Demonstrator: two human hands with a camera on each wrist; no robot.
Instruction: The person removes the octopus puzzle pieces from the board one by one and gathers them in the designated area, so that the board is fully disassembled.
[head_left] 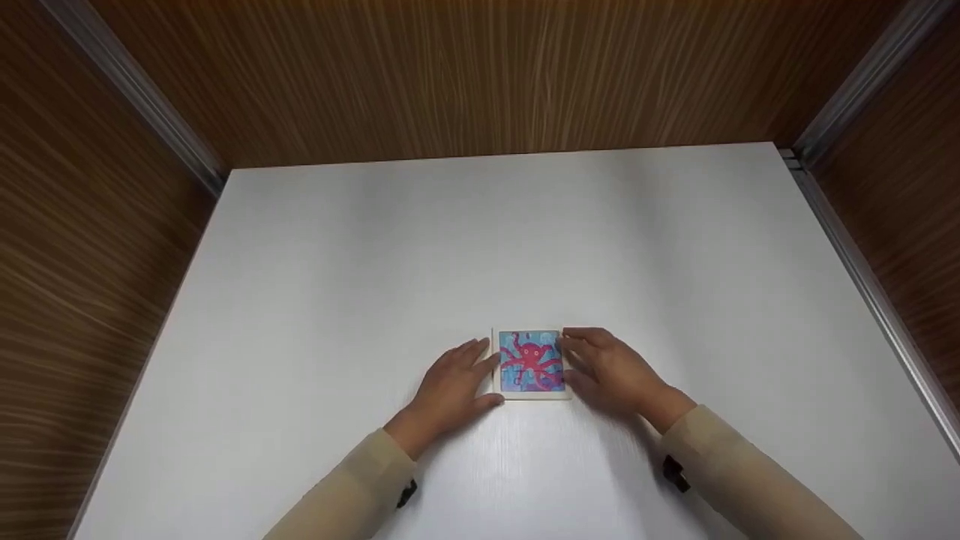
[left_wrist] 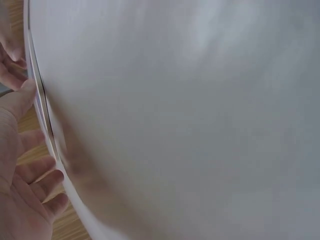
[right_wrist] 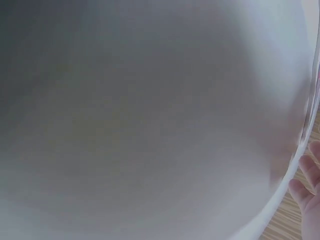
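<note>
A small square jigsaw puzzle point(head_left: 531, 361) with a pink octopus on blue lies flat in a pale frame point(head_left: 534, 396), near the front of the table in the head view. My left hand point(head_left: 450, 386) touches the frame's left side, thumb by the lower left corner. Along the right side rests my right hand point(head_left: 619, 371), its fingertips at the frame's edge and slightly over the picture. In the left wrist view, the left hand point(left_wrist: 22, 180) shows loosely spread fingers beside the thin frame edge. Only fingertips of the right hand point(right_wrist: 311, 187) show in the right wrist view.
The white tabletop point(head_left: 480, 240) spreads around the puzzle. Wood-grain panels point(head_left: 480, 75) stand at the back and on both sides, with a metal rail point(head_left: 862, 277) along the right edge. Dark straps point(head_left: 675, 474) show under the beige sleeves point(head_left: 742, 465).
</note>
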